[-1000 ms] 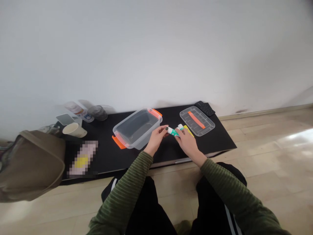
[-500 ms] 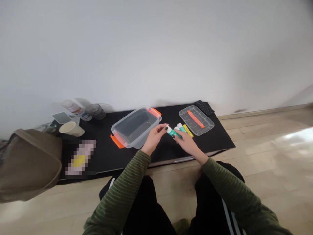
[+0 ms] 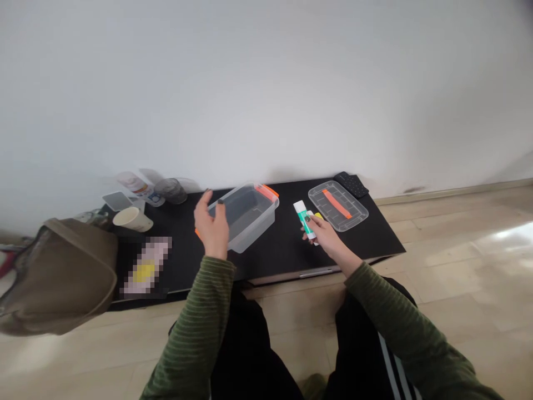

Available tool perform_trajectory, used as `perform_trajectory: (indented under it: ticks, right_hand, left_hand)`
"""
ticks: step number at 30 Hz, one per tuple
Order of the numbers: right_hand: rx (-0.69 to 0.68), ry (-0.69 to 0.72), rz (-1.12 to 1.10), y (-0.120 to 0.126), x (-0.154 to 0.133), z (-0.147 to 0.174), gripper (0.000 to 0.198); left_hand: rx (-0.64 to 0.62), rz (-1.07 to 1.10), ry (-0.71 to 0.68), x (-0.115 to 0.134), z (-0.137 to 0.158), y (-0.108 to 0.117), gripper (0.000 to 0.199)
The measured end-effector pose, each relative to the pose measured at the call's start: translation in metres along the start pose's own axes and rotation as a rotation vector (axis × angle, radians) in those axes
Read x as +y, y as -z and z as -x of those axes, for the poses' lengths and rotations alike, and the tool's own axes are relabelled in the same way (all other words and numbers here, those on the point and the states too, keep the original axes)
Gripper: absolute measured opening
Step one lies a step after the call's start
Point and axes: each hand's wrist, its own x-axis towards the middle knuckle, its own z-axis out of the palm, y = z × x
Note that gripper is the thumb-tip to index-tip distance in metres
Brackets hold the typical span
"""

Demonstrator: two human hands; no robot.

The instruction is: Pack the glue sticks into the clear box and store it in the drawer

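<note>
Black tabletop (image 3: 285, 250), right hand (image 3: 327, 236) closed around glue stick (image 3: 303, 215)

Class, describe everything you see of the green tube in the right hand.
The green tube is a slim cylinder, apparently plastic, with white ends and a printed label too small to read. The right hand grips its nearer part. It slants, far end toward the left, appearing between the clear box and lid.

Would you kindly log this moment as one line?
right hand: holding glue stick | left hand: open, near box | lid: lying on table
</note>
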Motion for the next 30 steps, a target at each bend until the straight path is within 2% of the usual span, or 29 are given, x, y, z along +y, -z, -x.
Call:
perform_trajectory:
  ticks: [2, 6, 9, 12, 17, 22, 25, 27, 30]
  right_hand:
    - [0.016, -0.017, -0.008, 0.000, 0.001, 0.001, 0.031]
    - [0.033, -0.006, -0.014, 0.000, 0.005, -0.001, 0.034]
    - [0.048, 0.075, 0.039, -0.002, 0.008, -0.004, 0.039]
    - [0.052, 0.257, 0.141, -0.008, 0.008, -0.004, 0.045]
    - [-0.026, 0.526, 0.374, -0.029, -0.010, 0.002, 0.043]
    - [-0.020, 0.763, 0.810, -0.068, -0.045, 0.018, 0.034]
    - [-0.068, 0.684, 1.159, -0.096, -0.059, 0.023, 0.025]
    - [-0.168, 0.558, 1.364, -0.115, -0.061, 0.020, 0.024]
    - [-0.369, 0.355, 1.534, -0.139, -0.057, 0.008, 0.027]
  left_hand:
    - [-0.025, -0.117, 0.085, -0.026, -0.016, 0.006, 0.043]
    - [-0.197, -0.211, 0.229, -0.063, -0.026, 0.014, 0.051]
    - [-0.266, -0.141, 0.360, -0.075, -0.021, 0.014, 0.062]
    - [-0.298, -0.025, 0.412, -0.076, -0.011, 0.014, 0.069]
    - [-0.408, 0.020, 0.367, -0.065, 0.011, 0.021, 0.072]
    - [-0.489, -0.081, 0.166, -0.043, 0.046, 0.030, 0.069]
    - [-0.506, -0.069, 0.100, -0.031, 0.064, 0.033, 0.068]
    - [-0.522, -0.053, 0.103, -0.025, 0.071, 0.035, 0.068]
    - [-0.548, -0.044, 0.124, -0.021, 0.073, 0.036, 0.068]
